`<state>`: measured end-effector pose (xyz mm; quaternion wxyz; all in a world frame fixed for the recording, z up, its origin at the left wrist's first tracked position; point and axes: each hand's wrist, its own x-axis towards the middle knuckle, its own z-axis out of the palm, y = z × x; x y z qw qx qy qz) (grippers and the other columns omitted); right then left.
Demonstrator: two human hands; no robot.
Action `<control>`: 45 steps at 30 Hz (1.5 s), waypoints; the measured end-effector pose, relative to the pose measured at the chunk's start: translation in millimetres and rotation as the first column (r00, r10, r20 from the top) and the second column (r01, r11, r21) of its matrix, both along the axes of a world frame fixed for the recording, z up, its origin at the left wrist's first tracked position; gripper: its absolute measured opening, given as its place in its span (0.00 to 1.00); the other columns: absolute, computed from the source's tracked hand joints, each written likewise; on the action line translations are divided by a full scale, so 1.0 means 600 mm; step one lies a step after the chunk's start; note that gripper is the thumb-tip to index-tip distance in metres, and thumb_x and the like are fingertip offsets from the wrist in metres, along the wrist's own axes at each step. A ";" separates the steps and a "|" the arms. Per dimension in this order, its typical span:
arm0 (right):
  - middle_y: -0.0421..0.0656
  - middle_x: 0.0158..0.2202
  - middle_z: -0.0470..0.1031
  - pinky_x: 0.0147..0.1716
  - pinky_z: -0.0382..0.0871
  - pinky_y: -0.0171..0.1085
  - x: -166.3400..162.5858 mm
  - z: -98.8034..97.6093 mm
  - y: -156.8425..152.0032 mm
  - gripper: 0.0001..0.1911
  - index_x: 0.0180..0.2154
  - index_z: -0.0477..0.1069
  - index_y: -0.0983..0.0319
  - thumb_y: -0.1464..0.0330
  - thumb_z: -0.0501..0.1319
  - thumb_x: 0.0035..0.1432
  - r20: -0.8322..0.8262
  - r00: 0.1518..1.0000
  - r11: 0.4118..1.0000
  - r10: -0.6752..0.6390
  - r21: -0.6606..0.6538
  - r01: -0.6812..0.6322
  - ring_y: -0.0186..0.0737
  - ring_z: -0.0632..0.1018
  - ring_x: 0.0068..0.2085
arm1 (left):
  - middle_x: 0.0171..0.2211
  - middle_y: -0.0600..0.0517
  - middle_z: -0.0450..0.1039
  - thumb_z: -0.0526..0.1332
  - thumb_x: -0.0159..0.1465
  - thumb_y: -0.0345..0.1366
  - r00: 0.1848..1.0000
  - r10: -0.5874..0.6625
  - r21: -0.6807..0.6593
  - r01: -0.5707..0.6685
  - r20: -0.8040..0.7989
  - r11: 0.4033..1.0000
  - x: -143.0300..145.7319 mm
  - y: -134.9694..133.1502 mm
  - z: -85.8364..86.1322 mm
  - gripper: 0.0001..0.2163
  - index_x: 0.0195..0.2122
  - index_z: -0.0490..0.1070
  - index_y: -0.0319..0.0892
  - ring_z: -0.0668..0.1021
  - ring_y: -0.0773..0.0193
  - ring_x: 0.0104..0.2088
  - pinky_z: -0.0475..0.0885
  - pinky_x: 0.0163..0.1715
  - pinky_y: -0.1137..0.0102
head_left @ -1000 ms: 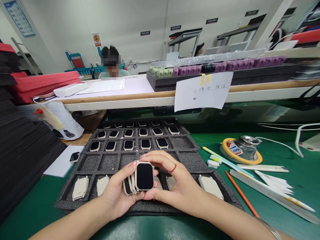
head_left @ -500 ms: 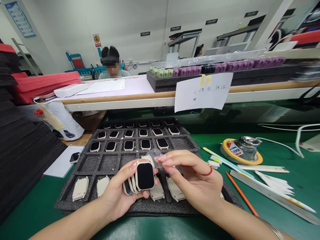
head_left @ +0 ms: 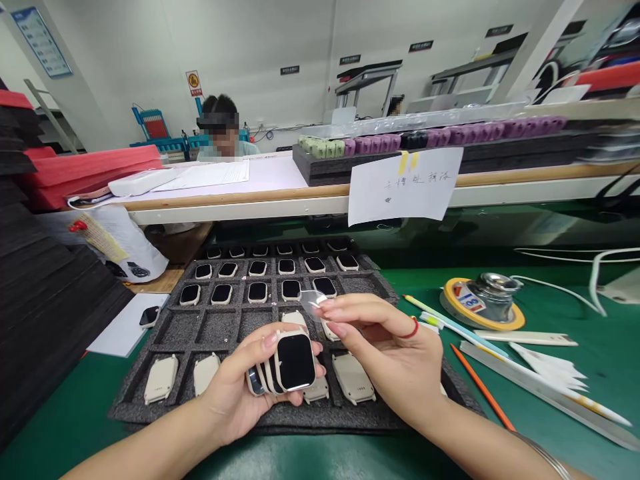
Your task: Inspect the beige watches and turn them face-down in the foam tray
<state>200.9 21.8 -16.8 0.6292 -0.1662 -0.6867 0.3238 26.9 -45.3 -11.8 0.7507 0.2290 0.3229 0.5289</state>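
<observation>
My left hand (head_left: 250, 377) is closed around a stack of several smartwatch cases (head_left: 295, 361), cream-rimmed, the front one showing its black screen. Between thumb and fingers, my right hand (head_left: 390, 353) pinches a clear piece of film (head_left: 313, 301), just above and to the right of the stack. Beneath both hands lies a dark foam tray (head_left: 180, 328) divided into compartments. Its back rows hold watch cases (head_left: 258, 291) with screens up. Along the front row, cases (head_left: 161, 377) lie with their pale backs up, some hidden by my hands.
Right of the tray lie a tape roll (head_left: 450, 310) with a glass bottle (head_left: 495, 297) in it, an orange stick (head_left: 483, 387) and white tools (head_left: 550, 393). A single watch (head_left: 149, 316) rests at left by white paper (head_left: 120, 333). Behind runs a shelf (head_left: 240, 212); a person (head_left: 223, 133) sits beyond.
The watch stack has tilted and shifted slightly right and down in my left hand. The film in my right hand has moved up a little and turned.
</observation>
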 end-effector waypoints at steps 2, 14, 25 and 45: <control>0.40 0.36 0.82 0.43 0.79 0.39 0.002 0.002 0.000 0.13 0.38 0.79 0.56 0.80 0.65 0.56 0.009 1.000 0.999 -0.010 0.035 0.010 0.39 0.82 0.40 | 0.37 0.44 0.82 0.72 0.54 0.42 1.000 -0.010 0.008 0.010 0.010 1.000 0.000 -0.001 0.000 0.15 0.40 0.79 0.41 0.84 0.54 0.36 0.75 0.23 0.75; 0.47 0.39 0.83 0.43 0.81 0.40 0.012 0.011 -0.004 0.14 0.47 0.76 0.62 0.79 0.63 0.59 0.259 0.966 0.857 -0.001 0.498 -0.133 0.40 0.83 0.41 | 0.31 0.49 0.79 0.73 0.51 0.39 0.999 0.044 -0.060 -0.043 0.018 0.997 0.000 0.001 0.002 0.13 0.37 0.80 0.41 0.80 0.63 0.28 0.77 0.24 0.73; 0.47 0.36 0.84 0.45 0.79 0.39 0.009 0.008 -0.005 0.13 0.42 0.77 0.64 0.79 0.65 0.55 0.307 0.952 0.796 -0.015 0.580 -0.174 0.40 0.83 0.41 | 0.30 0.49 0.78 0.73 0.51 0.41 0.999 0.050 -0.082 -0.050 -0.001 0.995 0.000 0.000 0.003 0.15 0.38 0.78 0.41 0.79 0.64 0.27 0.74 0.26 0.73; 0.45 0.45 0.80 0.44 0.72 0.43 -0.002 0.004 -0.012 0.28 0.55 0.66 0.56 0.64 0.70 0.54 0.376 0.925 0.967 0.048 0.216 -0.138 0.44 0.78 0.41 | 0.29 0.51 0.77 0.73 0.52 0.45 0.984 0.138 -0.113 -0.151 -0.115 0.982 0.004 0.000 -0.004 0.17 0.38 0.78 0.41 0.77 0.69 0.25 0.66 0.19 0.80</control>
